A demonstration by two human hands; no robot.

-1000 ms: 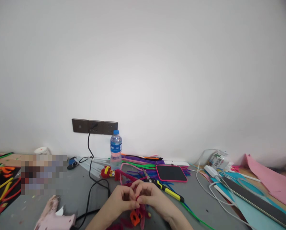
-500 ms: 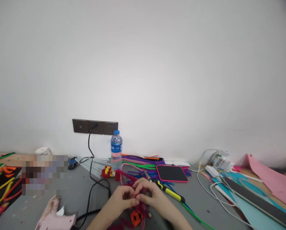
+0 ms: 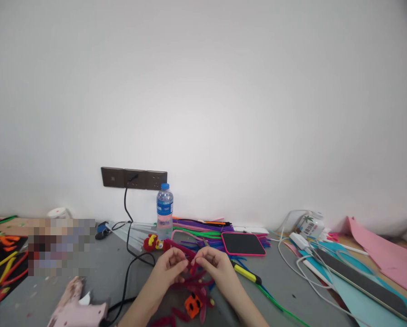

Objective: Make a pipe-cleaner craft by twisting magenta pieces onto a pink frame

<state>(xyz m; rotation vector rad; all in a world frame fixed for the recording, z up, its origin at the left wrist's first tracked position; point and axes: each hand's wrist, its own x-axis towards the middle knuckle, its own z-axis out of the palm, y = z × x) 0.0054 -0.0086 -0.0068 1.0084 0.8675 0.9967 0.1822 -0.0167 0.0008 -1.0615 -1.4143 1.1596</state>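
My left hand [image 3: 171, 268] and my right hand [image 3: 214, 264] meet low in the middle of the grey table, fingers pinched together on a dark red pipe cleaner [image 3: 190, 263] that runs between them. Just below my hands lies a small orange pipe-cleaner figure [image 3: 193, 306] among loose red and pink pieces. A red and yellow pipe-cleaner figure [image 3: 152, 243] sits beyond my left hand. Behind my right hand lie cutters with a yellow and black handle [image 3: 246, 274].
A water bottle [image 3: 164, 211] stands by the wall under a socket strip [image 3: 134, 178] with a black cable. Behind it lie a pile of coloured pipe cleaners [image 3: 203, 229] and a pink-cased phone [image 3: 243, 244]. A pink glue gun [image 3: 77, 306] lies lower left. White cables, foam sheets and a ruler lie to the right.
My hands have moved slightly up and apart, drawing the dark red pipe cleaner out between them. The orange figure now lies uncovered below them.
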